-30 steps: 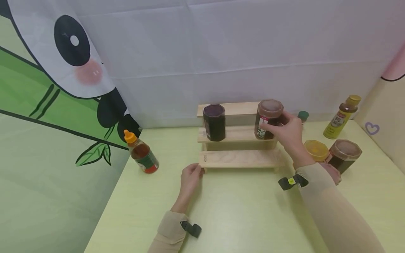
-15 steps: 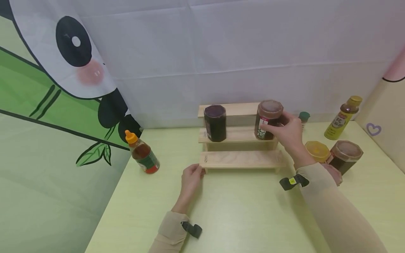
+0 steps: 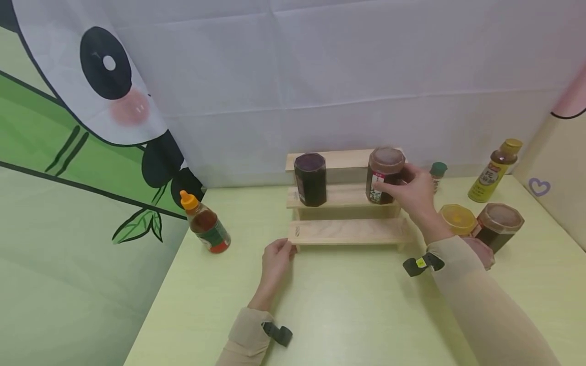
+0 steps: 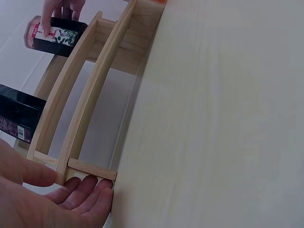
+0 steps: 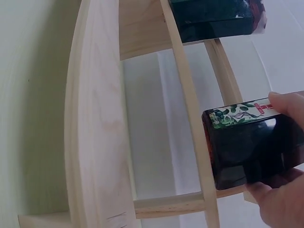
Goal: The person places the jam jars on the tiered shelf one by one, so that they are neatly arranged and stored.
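Observation:
A three-step wooden rack (image 3: 348, 231) (image 4: 85, 99) (image 5: 95, 118) stands on the pale green table (image 3: 348, 305). My right hand (image 3: 412, 190) (image 5: 280, 190) grips a dark jar with a brown lid (image 3: 383, 175) (image 5: 251, 145) (image 4: 54, 35) standing on the right of the middle step. Another dark jar (image 3: 310, 178) (image 4: 16, 116) (image 5: 213, 16) stands on the left of that step. My left hand (image 3: 276, 256) (image 4: 52, 199) rests at the rack's lower left corner, fingers straight against the wood.
An orange-capped sauce bottle (image 3: 205, 223) stands left of the rack. To the right are a yellow-lidded jar (image 3: 458, 217), a brown-lidded jar (image 3: 499, 223), a small green-capped bottle (image 3: 438, 170) and a yellow bottle (image 3: 496, 170). A panda-print cloth hangs behind.
The right hand and its jar have shifted slightly left and down on the middle step. The left hand stays at the rack's corner.

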The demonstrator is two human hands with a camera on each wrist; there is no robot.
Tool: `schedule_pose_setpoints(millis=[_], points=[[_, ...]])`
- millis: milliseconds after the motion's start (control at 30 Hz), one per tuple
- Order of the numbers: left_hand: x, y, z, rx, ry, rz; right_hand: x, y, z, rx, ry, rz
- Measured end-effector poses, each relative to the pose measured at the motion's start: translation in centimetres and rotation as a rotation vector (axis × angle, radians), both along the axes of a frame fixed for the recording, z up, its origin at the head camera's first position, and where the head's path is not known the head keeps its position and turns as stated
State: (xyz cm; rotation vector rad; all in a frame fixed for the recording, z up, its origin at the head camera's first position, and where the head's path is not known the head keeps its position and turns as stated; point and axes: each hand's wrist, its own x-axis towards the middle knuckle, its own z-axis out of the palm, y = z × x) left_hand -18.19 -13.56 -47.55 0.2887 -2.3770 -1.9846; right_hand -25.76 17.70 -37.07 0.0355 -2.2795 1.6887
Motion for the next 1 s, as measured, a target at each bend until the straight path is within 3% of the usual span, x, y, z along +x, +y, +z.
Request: schedule_pose_setpoints(millis=[600, 867, 1000], points=[[0.2, 0.1, -0.1, 0.007, -0.003, 0.005, 0.3, -0.1, -0.6, -0.037, -0.008, 0.053], [0.0, 0.2, 0.0, -0.002, -0.001, 0.008, 0.7, 0.0, 0.0, -0.089, -0.013, 0.068], [0.0, 0.1, 0.1, -0.005, 0.007, 0.010, 1.4, -0.1, 0.5, -0.061, -0.006, 0.042]])
